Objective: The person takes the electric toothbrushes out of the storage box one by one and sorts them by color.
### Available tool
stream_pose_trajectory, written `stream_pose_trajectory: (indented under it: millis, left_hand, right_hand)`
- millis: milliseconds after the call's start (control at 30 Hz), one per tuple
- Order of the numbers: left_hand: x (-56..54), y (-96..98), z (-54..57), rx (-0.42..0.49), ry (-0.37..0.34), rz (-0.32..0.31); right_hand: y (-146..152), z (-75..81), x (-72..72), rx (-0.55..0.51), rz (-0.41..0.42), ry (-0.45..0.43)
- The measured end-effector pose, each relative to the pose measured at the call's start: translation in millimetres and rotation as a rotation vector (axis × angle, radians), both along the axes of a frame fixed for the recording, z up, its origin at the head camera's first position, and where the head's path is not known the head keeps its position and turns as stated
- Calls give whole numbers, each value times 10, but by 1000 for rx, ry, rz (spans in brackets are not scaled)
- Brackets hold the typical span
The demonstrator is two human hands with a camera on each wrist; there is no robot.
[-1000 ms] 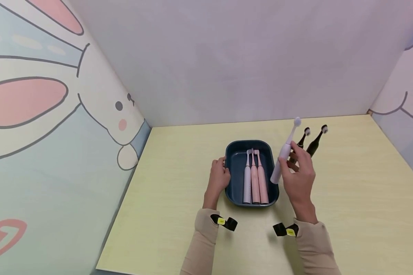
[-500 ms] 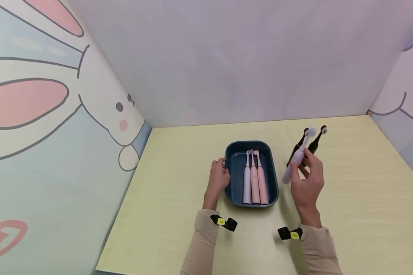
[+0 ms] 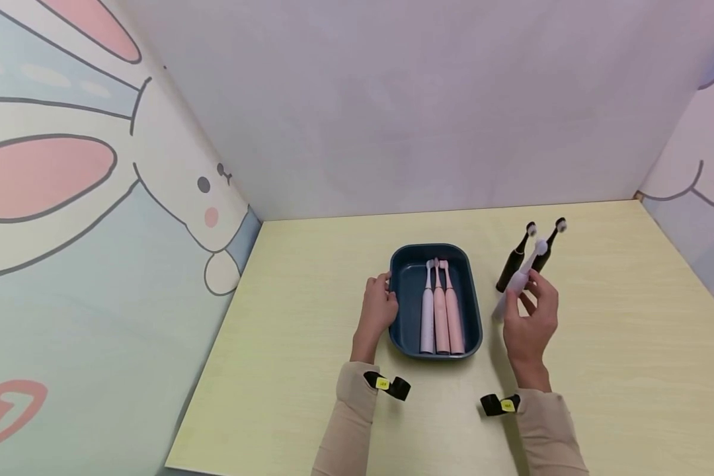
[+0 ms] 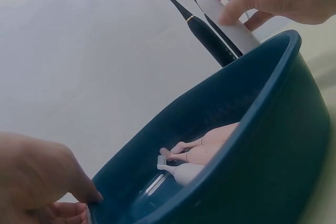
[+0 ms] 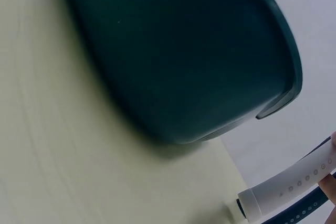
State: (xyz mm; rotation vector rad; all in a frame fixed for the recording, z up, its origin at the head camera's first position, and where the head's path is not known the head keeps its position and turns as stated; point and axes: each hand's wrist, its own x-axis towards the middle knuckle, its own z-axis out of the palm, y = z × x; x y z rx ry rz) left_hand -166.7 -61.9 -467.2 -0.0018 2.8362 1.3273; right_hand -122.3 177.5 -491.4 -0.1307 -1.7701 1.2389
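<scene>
My left hand (image 3: 378,305) grips the left rim of a dark blue tray (image 3: 406,291); in the left wrist view its thumb lies over the rim. Inside the tray lie one pale lavender electric toothbrush (image 3: 427,320) and two pink electric toothbrushes (image 3: 440,320), side by side with heads away from me. Right of the tray, my right hand (image 3: 532,324) pinches a whitish electric toothbrush (image 3: 519,280) by its handle, head up and tilted right. Whether its base touches the table cannot be told. Just behind it stand two black electric toothbrushes (image 3: 510,268), one partly hidden.
The pale yellow table (image 3: 309,297) extends to both sides of the tray. A plain wall (image 3: 428,112) closes the back, and a wall with a rabbit drawing (image 3: 172,185) rises on the left. Another decorated wall (image 3: 696,225) stands at the right.
The right hand has carried the whitish toothbrush from over the tray's right rim to the right, then lowered it in front of the black toothbrushes. The left hand stays on the tray.
</scene>
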Motion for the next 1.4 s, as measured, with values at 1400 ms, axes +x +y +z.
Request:
stream_pose_trajectory:
  millis: [1400]
  left_hand:
    - [-12, 4, -25, -14, -10, 1]
  right_hand:
    - [-33, -152, 3, 37, 19, 1]
